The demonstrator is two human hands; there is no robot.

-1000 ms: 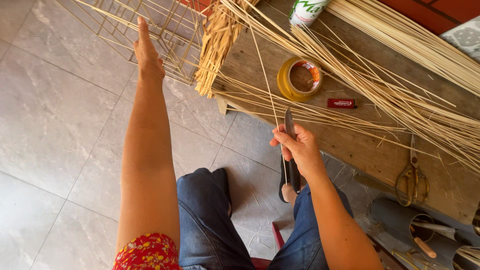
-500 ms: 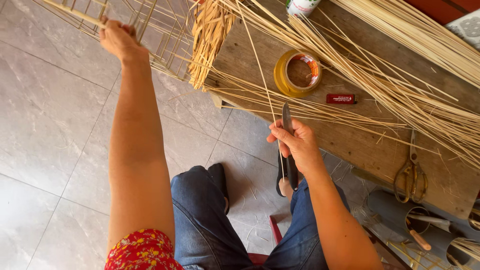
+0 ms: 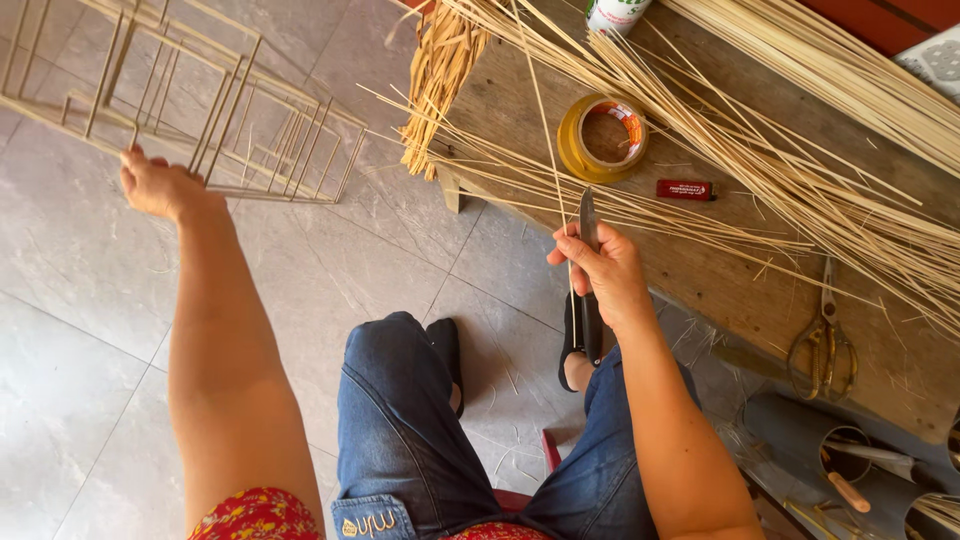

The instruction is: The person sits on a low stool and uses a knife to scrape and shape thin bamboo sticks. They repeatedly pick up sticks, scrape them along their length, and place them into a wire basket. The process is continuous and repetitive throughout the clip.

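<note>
My left hand [image 3: 160, 185] is stretched out to the left and grips the lower edge of a box-like frame of thin bamboo sticks [image 3: 230, 110] that lies over the grey tiled floor. My right hand [image 3: 598, 268] stays in front of me at the wooden bench's edge, closed on a knife [image 3: 588, 222] with its blade pointing up, together with a long thin bamboo strip [image 3: 545, 130] that runs up across the bench. My knees in blue jeans are below.
The wooden bench [image 3: 760, 300] carries many loose bamboo strips [image 3: 800, 170], a roll of yellow tape [image 3: 603, 137], a red lighter [image 3: 686, 189], scissors [image 3: 826, 340] and a bundle of straw fibres [image 3: 437, 80]. Grey tubes with tools [image 3: 840, 460] stand at lower right.
My left hand has swung left and down and has taken hold of the bamboo frame's edge. The right hand with the knife has kept its place.
</note>
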